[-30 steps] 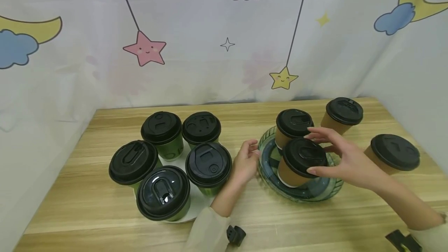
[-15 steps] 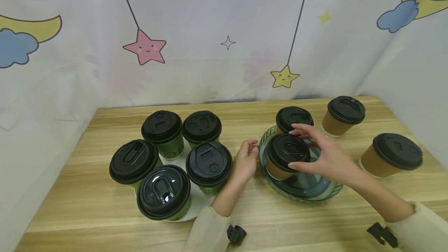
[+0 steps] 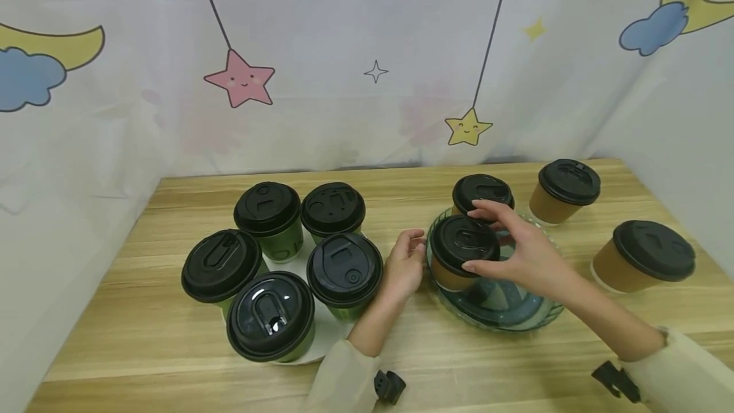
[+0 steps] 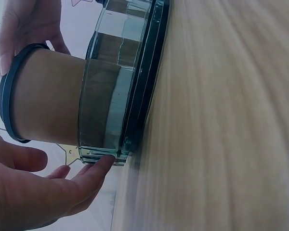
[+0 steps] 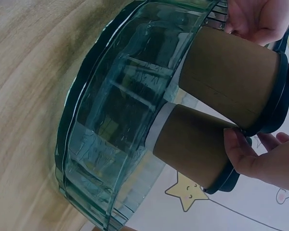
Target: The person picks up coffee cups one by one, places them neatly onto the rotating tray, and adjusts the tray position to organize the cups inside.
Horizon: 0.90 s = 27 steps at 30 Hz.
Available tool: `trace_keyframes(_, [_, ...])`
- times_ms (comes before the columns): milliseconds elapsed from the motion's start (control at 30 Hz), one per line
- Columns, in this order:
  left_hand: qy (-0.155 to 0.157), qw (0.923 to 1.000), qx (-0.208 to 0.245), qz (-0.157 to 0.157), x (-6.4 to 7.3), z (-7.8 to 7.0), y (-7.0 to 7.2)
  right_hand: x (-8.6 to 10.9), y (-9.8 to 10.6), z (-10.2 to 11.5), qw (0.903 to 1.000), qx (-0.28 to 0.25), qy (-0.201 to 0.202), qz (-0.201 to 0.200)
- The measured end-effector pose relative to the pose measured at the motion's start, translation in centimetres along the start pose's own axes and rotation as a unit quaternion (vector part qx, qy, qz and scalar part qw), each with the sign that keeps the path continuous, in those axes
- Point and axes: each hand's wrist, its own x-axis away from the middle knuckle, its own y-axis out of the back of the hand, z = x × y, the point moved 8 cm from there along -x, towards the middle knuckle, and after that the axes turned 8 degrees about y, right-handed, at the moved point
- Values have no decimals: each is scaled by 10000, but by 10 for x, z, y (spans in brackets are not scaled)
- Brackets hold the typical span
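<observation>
My right hand [image 3: 527, 257] pinches the black lid of a brown paper coffee cup [image 3: 450, 278] between thumb and fingers. This cup stands at the left side of a greenish glass bowl [image 3: 516, 318], its base inside the wall. Behind it, a second lidded brown cup [image 3: 483, 191] is in the bowl, partly covered by the right hand in the head view. My left hand [image 3: 404, 266] is at the bowl's left side, fingers loosely bent; in the left wrist view its fingertips [image 4: 106, 163] appear to touch the glass wall [image 4: 118, 91].
Two more brown lidded cups, a far one [image 3: 553, 206] and a nearer one [image 3: 622, 269], stand right of the bowl on the wooden table [image 3: 459, 368]. At left, several green lidded cups [image 3: 283, 244] stand on a white plate [image 3: 327, 336], close to the left forearm. A printed curtain [image 3: 321, 126] hangs behind.
My right hand has shifted the front brown cup leftward within the glass bowl, toward its left wall. The left hand has stayed at the bowl's side.
</observation>
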Motion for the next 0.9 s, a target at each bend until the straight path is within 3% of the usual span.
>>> trace_keyframes(500, [34, 10000, 89, 25, 1, -2, -1, -2, -2, -3, 9998, 8, -57, -171])
trace_keyframes(700, [32, 10000, -21, -75, 0, -1, 2, 0, -2, -4, 9995, -269, -145, -55])
trace_keyframes(900, [-68, 9988, -357, -313, 3, -3, 6, 5, 14, -4, 9988, -427, -229, 47])
